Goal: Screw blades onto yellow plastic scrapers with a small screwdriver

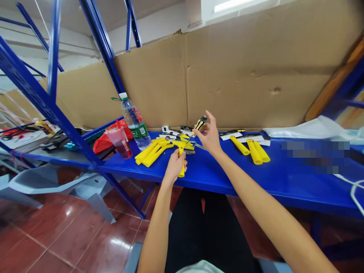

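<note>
My left hand (174,165) is closed around the grip of a yellow T-shaped plastic handle (181,173), its wide head turned upward. In my right hand (211,137), the fingers pinch a black-and-yellow screwdriver (200,122). Its thin shaft slants down to the head of the handle; whether the tip touches a screw is too small to tell. Just left of my left hand lies a pile of similar yellow handles (153,151). Several more yellow handles (257,151) rest to the right, beside flat black-and-white pieces (250,138).
A water bottle (136,123) and a red-tinted plastic cup (121,143) stand left on the blue table (207,172). Behind rises a cardboard wall (241,72). A blue metal post (65,121) slants at the left, near a grey plastic chair (57,185). White plastic wrap (304,129) lies right.
</note>
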Demonstrator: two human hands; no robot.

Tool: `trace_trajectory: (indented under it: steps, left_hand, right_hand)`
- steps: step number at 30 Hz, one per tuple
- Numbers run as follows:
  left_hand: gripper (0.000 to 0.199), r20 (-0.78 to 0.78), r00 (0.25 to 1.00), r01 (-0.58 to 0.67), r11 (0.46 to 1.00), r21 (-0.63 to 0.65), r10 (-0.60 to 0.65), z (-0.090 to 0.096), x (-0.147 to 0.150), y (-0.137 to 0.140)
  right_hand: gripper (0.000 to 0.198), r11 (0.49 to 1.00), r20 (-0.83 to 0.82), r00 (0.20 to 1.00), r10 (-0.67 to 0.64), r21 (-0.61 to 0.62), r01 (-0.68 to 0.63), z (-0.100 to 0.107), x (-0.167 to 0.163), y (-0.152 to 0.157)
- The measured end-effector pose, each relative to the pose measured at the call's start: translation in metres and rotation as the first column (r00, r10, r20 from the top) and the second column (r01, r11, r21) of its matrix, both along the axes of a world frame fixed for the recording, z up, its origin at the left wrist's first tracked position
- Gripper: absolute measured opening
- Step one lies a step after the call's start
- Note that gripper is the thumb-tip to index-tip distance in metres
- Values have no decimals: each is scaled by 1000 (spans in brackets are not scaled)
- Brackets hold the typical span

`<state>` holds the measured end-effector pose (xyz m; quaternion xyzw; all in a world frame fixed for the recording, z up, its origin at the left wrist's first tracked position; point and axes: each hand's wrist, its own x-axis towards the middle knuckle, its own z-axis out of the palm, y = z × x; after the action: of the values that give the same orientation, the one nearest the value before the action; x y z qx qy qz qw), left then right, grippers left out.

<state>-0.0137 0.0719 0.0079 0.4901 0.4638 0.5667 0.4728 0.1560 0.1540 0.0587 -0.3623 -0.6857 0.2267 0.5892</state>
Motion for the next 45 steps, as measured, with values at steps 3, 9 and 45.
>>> trace_trajectory:
  steps: [3,9,45]
  left_hand:
    - [29,6,1000,6,1000,0,-6,2,0,0]
    - [27,-23,999,24,1000,-3,-24,4,0,-2]
    - [17,-117,985,129,992,-7,-129,11,0,-7]
  right_hand:
    - [97,999,5,1000,23,49,-23,-2,-1,2]
    - [69,991,-168,985,-45,118,66,-13,-3,18]
    - [60,969,-179,984,1,243,43,-4,-7,1]
